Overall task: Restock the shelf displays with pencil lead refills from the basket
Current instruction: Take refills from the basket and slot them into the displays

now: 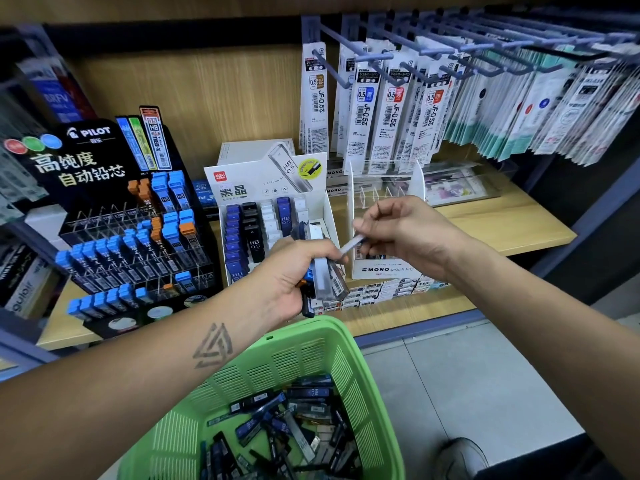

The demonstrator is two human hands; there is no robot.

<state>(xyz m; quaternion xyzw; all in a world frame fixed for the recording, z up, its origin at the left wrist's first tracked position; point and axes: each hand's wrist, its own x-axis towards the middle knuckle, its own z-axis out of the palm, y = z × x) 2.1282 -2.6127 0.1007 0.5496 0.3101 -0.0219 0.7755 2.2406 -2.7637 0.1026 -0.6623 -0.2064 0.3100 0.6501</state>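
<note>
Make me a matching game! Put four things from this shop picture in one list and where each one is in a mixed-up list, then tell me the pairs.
Things:
1. Green plastic basket
2. Black Pilot display stand
3. White hanging refill packets
4. Bundle of refill cases

Places:
A. On hooks at the upper right
B. In the left hand
C. On the shelf at the left
D. Lowest, in front of the shelf

Pairs: 1-D, 2-C, 3-A, 4-B
</note>
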